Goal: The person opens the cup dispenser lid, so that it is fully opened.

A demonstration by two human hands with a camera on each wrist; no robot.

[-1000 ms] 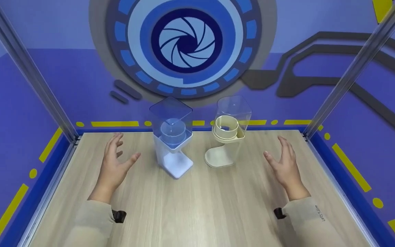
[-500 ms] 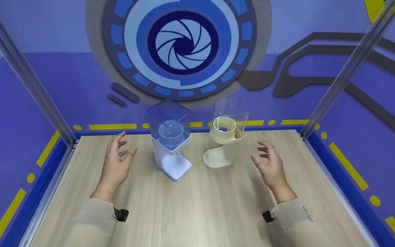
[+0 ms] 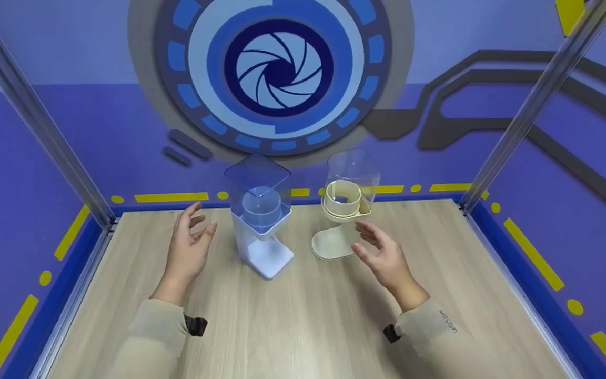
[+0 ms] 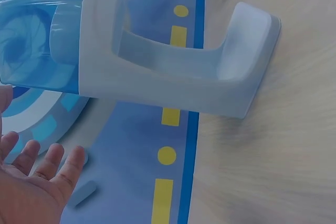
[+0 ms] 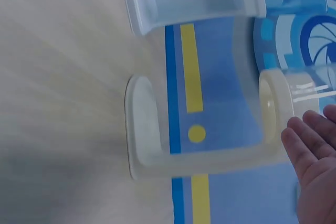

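Note:
A white C-shaped dispenser stand (image 3: 270, 257) with a see-through blue container (image 3: 237, 184) on top stands left of centre on the table. A round cup (image 3: 262, 208) shows inside the container. To its right is a similar cream stand (image 3: 329, 243) with a clear container (image 3: 353, 163) and a cream ring (image 3: 344, 197). My left hand (image 3: 186, 257) hovers left of the white stand, fingers loosely bent, holding nothing. My right hand (image 3: 389, 263) is beside the cream stand, its fingertips close to it and overlapping its right side in the head view. It holds nothing either.
The wood-grain table (image 3: 282, 331) ends at a blue wall (image 3: 98, 131) close behind the two stands. Metal posts (image 3: 534, 116) rise at both back corners, and side walls flank the table.
My right hand has moved left, up to the cream stand. My left hand has shifted slightly right, nearer the white stand. Both stands keep their places.

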